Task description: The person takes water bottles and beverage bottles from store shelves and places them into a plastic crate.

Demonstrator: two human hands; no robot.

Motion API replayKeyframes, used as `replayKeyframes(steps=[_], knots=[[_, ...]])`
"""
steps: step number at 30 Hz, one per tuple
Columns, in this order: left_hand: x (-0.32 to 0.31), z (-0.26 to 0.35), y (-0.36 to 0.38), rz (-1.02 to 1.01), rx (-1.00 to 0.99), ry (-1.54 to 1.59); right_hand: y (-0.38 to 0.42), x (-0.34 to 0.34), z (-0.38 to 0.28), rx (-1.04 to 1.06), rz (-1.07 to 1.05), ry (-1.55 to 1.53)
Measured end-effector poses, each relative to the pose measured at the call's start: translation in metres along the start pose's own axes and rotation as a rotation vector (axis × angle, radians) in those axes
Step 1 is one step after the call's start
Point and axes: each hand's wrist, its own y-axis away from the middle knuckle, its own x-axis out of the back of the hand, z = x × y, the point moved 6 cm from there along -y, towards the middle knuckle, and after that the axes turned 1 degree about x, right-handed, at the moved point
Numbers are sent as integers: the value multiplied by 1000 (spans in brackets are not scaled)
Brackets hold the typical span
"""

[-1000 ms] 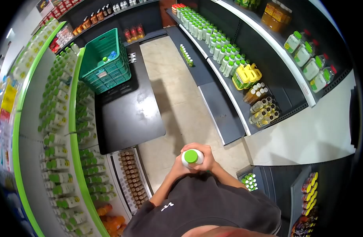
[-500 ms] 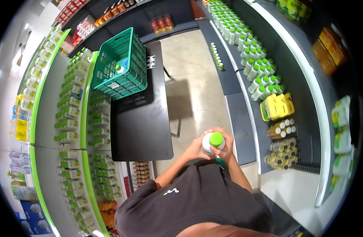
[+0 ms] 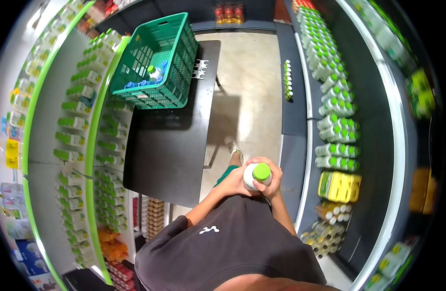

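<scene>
A white bottle [image 3: 250,177] with a bright green cap is held upright in front of my body. My left hand [image 3: 234,183] wraps round its left side, and my right hand [image 3: 274,175] closes on its right side with the thumb across the front. Ahead and to the left, a green plastic crate [image 3: 186,80] stands on a dark table [image 3: 167,160]. Inside the crate are a green-capped bottle [image 3: 155,73] and several blue-capped items [image 3: 144,83].
Shelves of green-capped bottles [image 3: 335,104] line the right, with yellow jugs [image 3: 338,187] nearer me. More green-capped bottles [image 3: 77,140] fill the left shelves. A white plastic holder [image 3: 200,69] lies beside the crate. Pale floor [image 3: 257,87] runs between the table and the right shelf.
The view has shifted and turned, and the crate's contents show more fully. A foot and a green-clad leg now appear below. Both hands still hold the bottle.
</scene>
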Motion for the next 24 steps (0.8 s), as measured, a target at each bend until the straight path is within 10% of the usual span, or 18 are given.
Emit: replayKeyframes(steps=[13, 24], knots=[[222, -4, -163, 675, -114, -205, -298, -41, 67, -281, -478, 381], [390, 68, -159, 1093, -142, -714, -447, -168, 58, -146, -742, -13]])
